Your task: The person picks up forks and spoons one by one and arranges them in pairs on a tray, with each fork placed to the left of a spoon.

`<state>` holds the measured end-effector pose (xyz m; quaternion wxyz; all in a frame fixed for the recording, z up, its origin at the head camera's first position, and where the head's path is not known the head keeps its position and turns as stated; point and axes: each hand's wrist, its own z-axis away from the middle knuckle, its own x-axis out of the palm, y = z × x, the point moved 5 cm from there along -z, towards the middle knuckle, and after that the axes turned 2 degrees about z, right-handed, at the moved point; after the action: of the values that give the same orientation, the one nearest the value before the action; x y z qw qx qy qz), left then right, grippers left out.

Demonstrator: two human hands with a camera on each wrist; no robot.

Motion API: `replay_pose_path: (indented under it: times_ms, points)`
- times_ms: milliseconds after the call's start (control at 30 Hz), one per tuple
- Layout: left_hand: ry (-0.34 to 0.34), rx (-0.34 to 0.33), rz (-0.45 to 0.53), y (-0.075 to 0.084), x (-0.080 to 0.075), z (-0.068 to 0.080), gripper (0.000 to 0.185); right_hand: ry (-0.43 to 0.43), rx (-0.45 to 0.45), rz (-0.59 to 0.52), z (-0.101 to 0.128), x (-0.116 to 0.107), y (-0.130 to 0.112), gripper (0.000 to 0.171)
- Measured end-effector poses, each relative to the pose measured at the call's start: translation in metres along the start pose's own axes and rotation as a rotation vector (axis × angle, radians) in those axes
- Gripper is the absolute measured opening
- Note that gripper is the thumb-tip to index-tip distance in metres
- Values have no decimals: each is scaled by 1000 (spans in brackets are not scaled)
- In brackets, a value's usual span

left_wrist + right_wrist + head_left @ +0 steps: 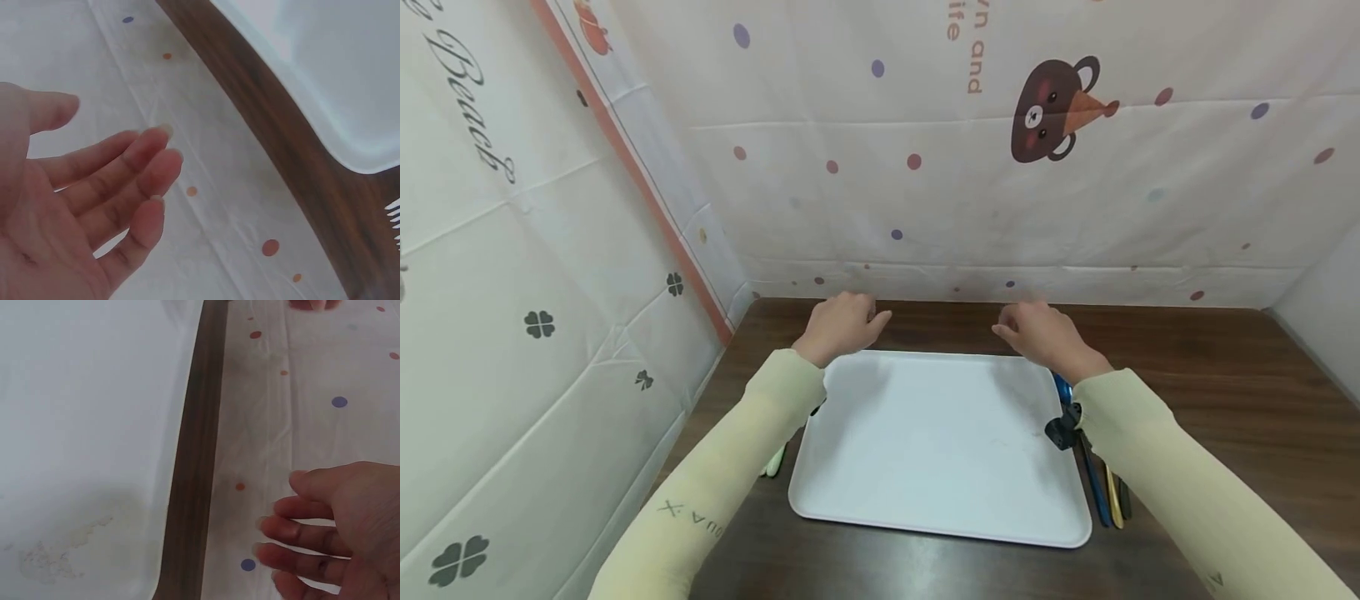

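White tray (940, 450) lies on the table (1225, 392), long axis left-right, its far edge just under both relaxed, empty hands, left (842, 327) and right (1045, 333) about equally near

The light is even and bright, soft rather than harsh, seemingly from above — no hard glare anywhere. The white tray (940, 450) carries faint grey shadows at its far corners, beneath the left hand (842, 325) and the right hand (1037, 332), and a mild sheen across its middle. The head view is sharp in the centre but bends straight lines toward its edges, so the walls bow outward. Both wrist views are softer — the near fingers (134, 181) blur slightly, and the right wrist view looks washed out over the tray.
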<state>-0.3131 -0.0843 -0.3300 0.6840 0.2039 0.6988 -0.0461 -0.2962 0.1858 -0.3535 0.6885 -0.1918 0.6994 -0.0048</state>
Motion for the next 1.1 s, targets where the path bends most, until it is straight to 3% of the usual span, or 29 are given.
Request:
replay_pose_path:
  times_ms: [400, 667, 1100]
  points:
    - [-78, -101, -14, -45, 31, 32, 39, -100, 106, 35, 32, 17, 33, 27]
    - [-173, -207, -5, -80, 57, 48, 33, -245, 202, 24, 49, 29, 52, 30]
    - [-188, -212, 5, -97, 76, 67, 36, -297, 228, 44, 58, 52, 69, 24]
